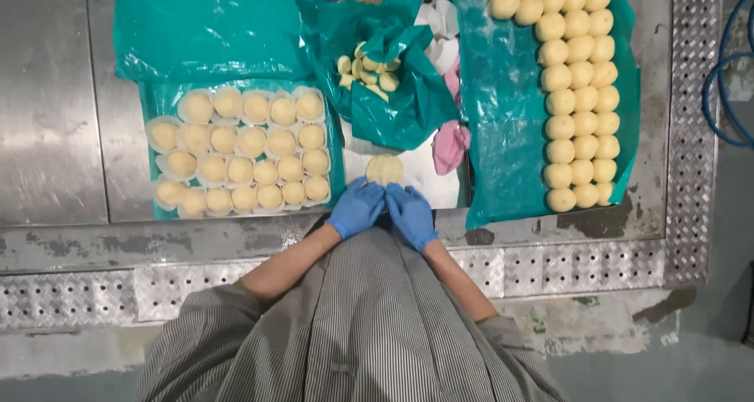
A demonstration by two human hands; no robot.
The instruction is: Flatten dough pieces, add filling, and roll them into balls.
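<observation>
Both hands, left hand (357, 207) and right hand (410, 213), pinch the round, flat-lying dough disc (384, 169).

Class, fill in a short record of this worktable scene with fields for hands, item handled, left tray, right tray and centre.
hands: left hand and right hand, blue gloves, fingertips on the disc
item handled: flattened dough disc
left tray: wrapped dough pieces in rows
right tray: bare dough balls on teal plastic sheet
centre: small filling pieces

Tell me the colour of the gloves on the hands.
Blue, on both the left hand and right hand; head view.
</observation>
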